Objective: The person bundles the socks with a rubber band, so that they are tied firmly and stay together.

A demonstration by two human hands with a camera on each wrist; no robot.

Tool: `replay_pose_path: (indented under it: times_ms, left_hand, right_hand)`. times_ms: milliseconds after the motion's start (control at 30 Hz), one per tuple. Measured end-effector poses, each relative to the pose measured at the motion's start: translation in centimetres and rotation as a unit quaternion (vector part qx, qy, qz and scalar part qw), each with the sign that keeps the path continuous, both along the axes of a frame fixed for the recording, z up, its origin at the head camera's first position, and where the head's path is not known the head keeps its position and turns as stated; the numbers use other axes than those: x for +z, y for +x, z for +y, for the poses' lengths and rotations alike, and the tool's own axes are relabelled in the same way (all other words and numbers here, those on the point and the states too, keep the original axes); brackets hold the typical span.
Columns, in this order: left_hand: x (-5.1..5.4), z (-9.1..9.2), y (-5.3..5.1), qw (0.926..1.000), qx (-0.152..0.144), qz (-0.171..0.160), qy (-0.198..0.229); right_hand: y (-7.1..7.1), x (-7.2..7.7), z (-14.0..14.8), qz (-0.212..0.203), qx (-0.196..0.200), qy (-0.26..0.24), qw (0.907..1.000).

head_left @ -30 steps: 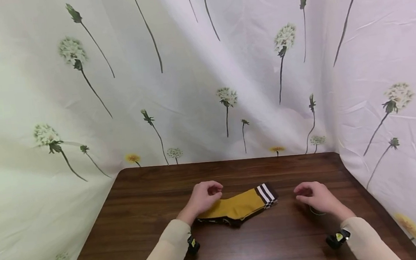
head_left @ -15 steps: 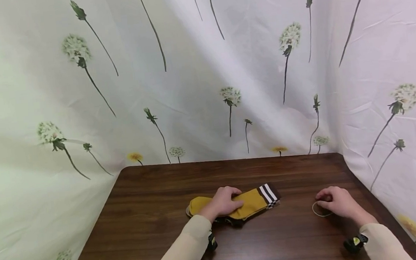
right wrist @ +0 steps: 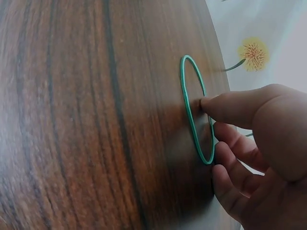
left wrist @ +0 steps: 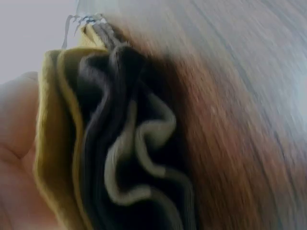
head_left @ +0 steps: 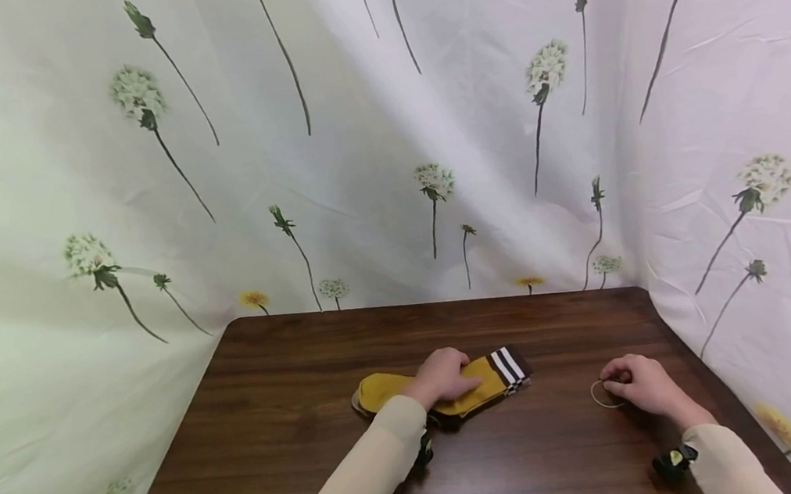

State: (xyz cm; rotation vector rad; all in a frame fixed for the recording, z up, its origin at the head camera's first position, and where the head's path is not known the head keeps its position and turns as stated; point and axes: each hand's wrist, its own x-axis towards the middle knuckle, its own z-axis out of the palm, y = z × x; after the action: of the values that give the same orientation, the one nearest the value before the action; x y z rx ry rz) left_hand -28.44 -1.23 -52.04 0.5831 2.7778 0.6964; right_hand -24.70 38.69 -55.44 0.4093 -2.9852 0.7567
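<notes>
A stack of mustard-yellow socks [head_left: 382,389] with dark brown, white-striped cuffs lies on the dark wooden table [head_left: 281,477]. My left hand [head_left: 442,375] rests across the middle of the socks, thumb lying on top. In the left wrist view, the palm [left wrist: 17,187] is against the yellow side of the layered socks [left wrist: 53,143]; those fingertips are hidden. To the right, my right hand [head_left: 644,386] pinches a thin green rubber band [head_left: 594,396] at its edge. The right wrist view has the thumb reaching into the loop of the rubber band [right wrist: 187,103], the fingers curled beside it.
A white cloth [head_left: 379,225] printed with dandelions hangs behind the table and along both sides. The table's right edge [head_left: 723,399] runs close to my right hand. Bare wood lies between the socks and the rubber band.
My left hand has slid right along the socks, from the toe end to the middle. The right hand has moved right and down to the rubber band and now pinches it.
</notes>
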Motion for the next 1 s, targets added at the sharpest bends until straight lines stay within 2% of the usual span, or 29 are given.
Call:
replay_pose_path:
  times_ms: [167,433,767,1000]
  left_hand:
    - [0.0,0.9,0.2,0.9993,0.023,0.005,-0.029]
    - [0.4,2.0,0.2,0.9986,0.043,-0.010,-0.027]
    - [-1.1,2.3,-0.1,0.9979,0.064,-0.010,0.002]
    - [-1.1,2.5,-0.3,0.9985,0.050,-0.018,-0.015]
  right_hand:
    - [-0.4,-0.3,0.0,0.003,0.002,0.006,1.0000]
    - [-0.4,-0.1,0.0,0.010,0.014,0.003,0.9998]
    - [-0.6,-0.2,-0.4,0.011,0.006,0.010,0.9999]
    - [-0.7,-0.6,-0.6,0.023,0.027,0.043,0.9984]
